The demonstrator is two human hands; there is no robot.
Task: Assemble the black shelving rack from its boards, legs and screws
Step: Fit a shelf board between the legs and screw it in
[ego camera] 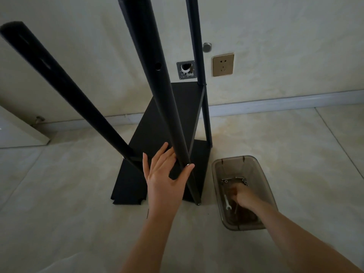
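Standing on the floor (78, 223) against the wall, the half-built black rack (167, 119) had three legs up. The left hand (164, 174) wrapped its grip round the nearest leg (157, 91), thumb by a silver screw (187, 165). Right of the rack, the right hand (243, 196) reached into a clear bin (264, 174) beside a small wrench (227, 202); blur hid its grip.

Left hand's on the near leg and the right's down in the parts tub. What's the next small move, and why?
Probably lift one screw out of the tub with the right hand and bring it to the leg. The left hand grips that leg near its joint, and an empty screw hole shows higher up.
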